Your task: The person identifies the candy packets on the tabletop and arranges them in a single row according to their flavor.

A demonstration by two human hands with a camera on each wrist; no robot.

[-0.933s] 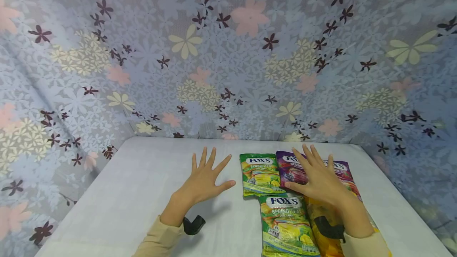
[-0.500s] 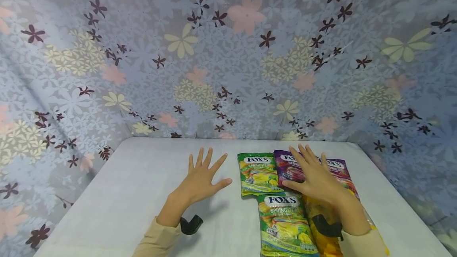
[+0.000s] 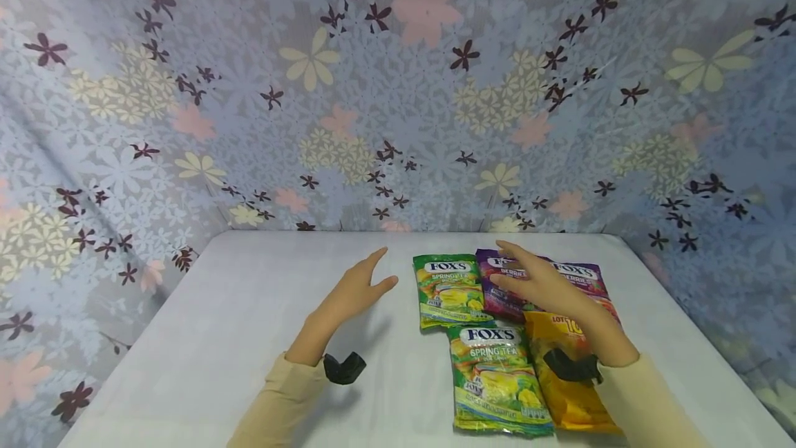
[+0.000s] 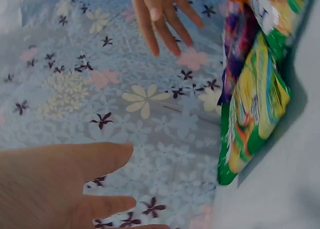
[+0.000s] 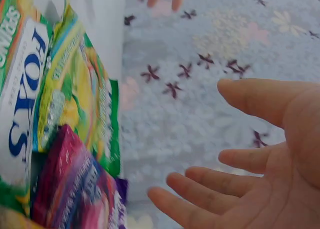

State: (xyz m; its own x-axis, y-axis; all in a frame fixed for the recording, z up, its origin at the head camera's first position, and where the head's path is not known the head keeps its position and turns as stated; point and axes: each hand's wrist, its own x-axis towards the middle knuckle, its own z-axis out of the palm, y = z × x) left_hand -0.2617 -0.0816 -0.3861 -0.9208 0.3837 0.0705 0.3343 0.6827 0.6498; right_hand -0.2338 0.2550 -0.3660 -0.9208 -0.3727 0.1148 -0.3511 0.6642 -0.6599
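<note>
My left hand point(image 3: 351, 294) hovers over the white table, left of the candy bags, holding nothing. Its thumb and fingers are extended, as the left hand point(image 4: 55, 176) also shows in the left wrist view. Over the bags on the right hangs my right hand point(image 3: 550, 289), fingers straight and apart; the right hand point(image 5: 250, 184) is bare of any object in the right wrist view. Two green Fox's Spring Tea bags, an upper green bag point(image 3: 450, 296) and a lower green bag point(image 3: 497, 382), lie nearest the middle. A purple Berries bag point(image 3: 500, 303) is partly covered by the right hand.
A second purple bag point(image 3: 587, 278) lies at the far right of the group. Below it a yellow-orange bag point(image 3: 569, 399) is partly hidden by the right forearm. Floral cloth point(image 3: 398, 102) rises behind the white table point(image 3: 249, 337). Black bands point(image 3: 345, 368) sit at both wrists.
Both hands have turned from spread, backs up, to edge-on with palms facing inward. The head view has shifted slightly, so the bags appear higher. The bags keep their arrangement.
</note>
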